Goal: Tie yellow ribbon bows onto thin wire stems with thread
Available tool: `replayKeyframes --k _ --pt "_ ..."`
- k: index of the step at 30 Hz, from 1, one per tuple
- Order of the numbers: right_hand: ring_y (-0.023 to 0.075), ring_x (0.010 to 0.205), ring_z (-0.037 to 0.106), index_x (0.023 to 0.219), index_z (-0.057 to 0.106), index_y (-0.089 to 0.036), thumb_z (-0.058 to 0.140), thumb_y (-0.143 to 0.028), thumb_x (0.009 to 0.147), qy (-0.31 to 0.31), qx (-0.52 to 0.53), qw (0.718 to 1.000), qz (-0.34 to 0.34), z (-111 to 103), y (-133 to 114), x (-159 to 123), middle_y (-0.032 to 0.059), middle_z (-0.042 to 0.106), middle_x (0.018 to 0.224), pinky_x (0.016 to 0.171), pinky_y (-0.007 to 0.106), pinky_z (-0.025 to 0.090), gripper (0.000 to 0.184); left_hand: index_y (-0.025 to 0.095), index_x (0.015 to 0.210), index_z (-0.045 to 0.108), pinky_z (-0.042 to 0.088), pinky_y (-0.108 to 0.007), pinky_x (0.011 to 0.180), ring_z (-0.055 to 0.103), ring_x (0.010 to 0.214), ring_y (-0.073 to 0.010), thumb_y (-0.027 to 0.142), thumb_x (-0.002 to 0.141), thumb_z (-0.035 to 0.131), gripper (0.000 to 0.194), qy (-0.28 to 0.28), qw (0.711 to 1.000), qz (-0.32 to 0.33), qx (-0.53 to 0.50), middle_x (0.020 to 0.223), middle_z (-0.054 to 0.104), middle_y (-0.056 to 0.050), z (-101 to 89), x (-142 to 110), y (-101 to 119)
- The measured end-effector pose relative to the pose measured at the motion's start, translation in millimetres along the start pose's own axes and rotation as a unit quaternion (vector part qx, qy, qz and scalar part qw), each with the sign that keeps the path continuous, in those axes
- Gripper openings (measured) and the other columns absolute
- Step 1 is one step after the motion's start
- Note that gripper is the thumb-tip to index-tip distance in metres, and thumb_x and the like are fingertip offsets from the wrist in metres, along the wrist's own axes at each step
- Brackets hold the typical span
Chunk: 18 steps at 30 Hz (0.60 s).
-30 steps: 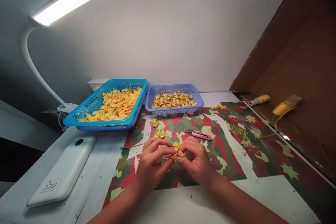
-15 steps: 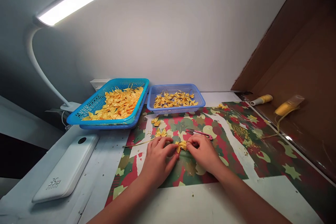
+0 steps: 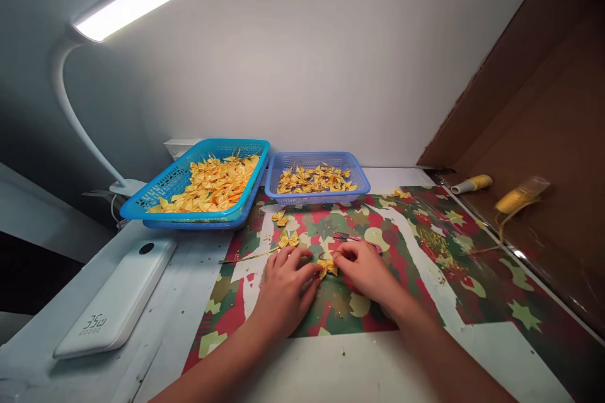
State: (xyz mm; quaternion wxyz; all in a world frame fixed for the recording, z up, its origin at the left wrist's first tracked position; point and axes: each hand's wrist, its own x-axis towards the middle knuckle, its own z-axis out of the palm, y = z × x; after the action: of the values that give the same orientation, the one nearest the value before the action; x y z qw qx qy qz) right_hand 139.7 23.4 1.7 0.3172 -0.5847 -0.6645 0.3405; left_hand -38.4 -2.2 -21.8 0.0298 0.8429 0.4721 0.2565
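A small yellow ribbon bow (image 3: 327,268) lies between my two hands over the patterned sheet. My left hand (image 3: 288,280) pinches its left side between thumb and fingertips. From under that hand a thin gold cord (image 3: 248,257) stretches out to the left. My right hand (image 3: 366,272) is closed in a pinch at the bow's upper right, on what looks like the cord; its fingertips partly hide it. Just beyond the right hand lies a pair of small scissors (image 3: 347,237) with pink handles, partly covered. Two more bows, one of them a yellow bow (image 3: 288,239), rest beyond my left hand.
A blue basket (image 3: 155,203) heaped with yellow bows stands at the back left, beside a smaller periwinkle basket (image 3: 316,198) of corded bows. A white power bank (image 3: 116,299) lies left, under a lamp (image 3: 89,129). Gold scraps (image 3: 437,245) and yellow spools (image 3: 515,198) are right.
My right fingertips have moved slightly up and off the bow's right side, so more of the bow shows. The left hand keeps its pinch. The view has shifted a little.
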Motion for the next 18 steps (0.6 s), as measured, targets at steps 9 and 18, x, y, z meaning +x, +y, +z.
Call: replayKeyframes --k 9,18 --pt "0.0144 0.056 0.049 0.056 0.058 -0.018 0.051 -0.022 0.073 0.027 0.003 1.000 -0.007 11 10 3 -0.0007 0.057 0.055 0.053 0.024 0.036 0.019 0.026 0.097 0.067 0.042 -0.045 0.087 0.053 0.102 -0.0271 0.021 0.083 0.057 0.018 0.008 0.998 -0.023 -0.049 0.105 0.064 -0.006 -0.3 0 0" --pt "0.0186 0.078 0.054 0.064 0.058 -0.020 0.051 -0.026 0.082 0.083 0.106 0.987 -0.091 14 -3 -6 0.0026 0.066 0.076 0.071 0.029 0.041 0.020 0.020 0.078 0.053 0.041 -0.025 0.055 0.051 0.060 -0.0144 0.044 0.091 0.046 0.029 -0.029 0.896 -0.219 -0.384 0.068 0.060 0.000 -7.8 7 5"
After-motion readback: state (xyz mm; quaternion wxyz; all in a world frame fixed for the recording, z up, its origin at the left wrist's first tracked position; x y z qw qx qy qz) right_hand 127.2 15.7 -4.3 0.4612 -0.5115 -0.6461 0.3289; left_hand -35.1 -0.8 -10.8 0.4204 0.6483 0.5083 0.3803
